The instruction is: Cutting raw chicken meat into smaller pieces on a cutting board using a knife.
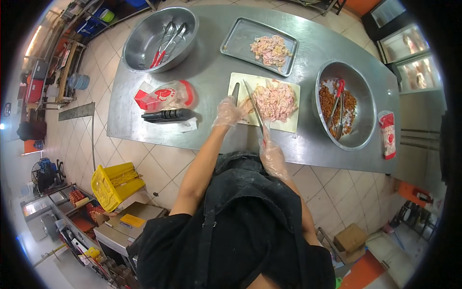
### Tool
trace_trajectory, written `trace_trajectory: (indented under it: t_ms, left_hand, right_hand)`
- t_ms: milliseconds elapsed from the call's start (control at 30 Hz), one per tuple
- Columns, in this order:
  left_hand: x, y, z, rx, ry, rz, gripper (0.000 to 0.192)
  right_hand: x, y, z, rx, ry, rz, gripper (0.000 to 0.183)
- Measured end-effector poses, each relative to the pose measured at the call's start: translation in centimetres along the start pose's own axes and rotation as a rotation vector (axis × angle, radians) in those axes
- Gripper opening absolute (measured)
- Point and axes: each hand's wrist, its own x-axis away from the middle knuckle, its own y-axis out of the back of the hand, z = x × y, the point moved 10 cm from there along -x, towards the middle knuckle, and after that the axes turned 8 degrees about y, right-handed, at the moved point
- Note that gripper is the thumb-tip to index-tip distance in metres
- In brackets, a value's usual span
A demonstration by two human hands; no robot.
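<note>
A white cutting board (263,127) lies at the table's front edge, with a heap of pale pink sliced raw meat or skin (277,101) on its right part. My right hand (273,158), in a clear plastic glove, grips a red-handled knife (253,101); its long blade lies along the heap's left side, tip away from me. My left hand (228,113), also gloved, is at the board's left edge, beside a dark elongated slot (235,94) and a few loose strips (246,106). Whether its fingers pinch a strip is hidden.
Behind the board stands a metal tray (236,41) with more pale pieces. A steel bowl (139,36) with tongs is back left; another bowl (364,97) holds brown crumbly food and tongs. A plastic bag (169,94), black-handled object (168,115) and red-white packet (388,135) also lie there.
</note>
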Motion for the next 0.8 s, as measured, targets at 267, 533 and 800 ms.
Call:
trace_trajectory:
  t_ms: [267, 533, 800]
  left_hand:
    - [1.0, -2.8, 2.6, 0.251, -0.023, 0.232, 0.053]
    - [1.0, -1.5, -0.3, 0.767, -0.086, 0.090, 0.018]
    - [0.8, 3.3, -5.2, 0.346, -0.231, -0.043, 0.028]
  right_hand:
    - [-0.8, 1.5, 1.2, -0.086, -0.021, -0.067, 0.064]
    - [0.1, 2.2, 1.7, -0.207, 0.014, -0.144, 0.059]
    - [1.0, 2.9, 0.4, -0.304, -0.139, -0.154, 0.060]
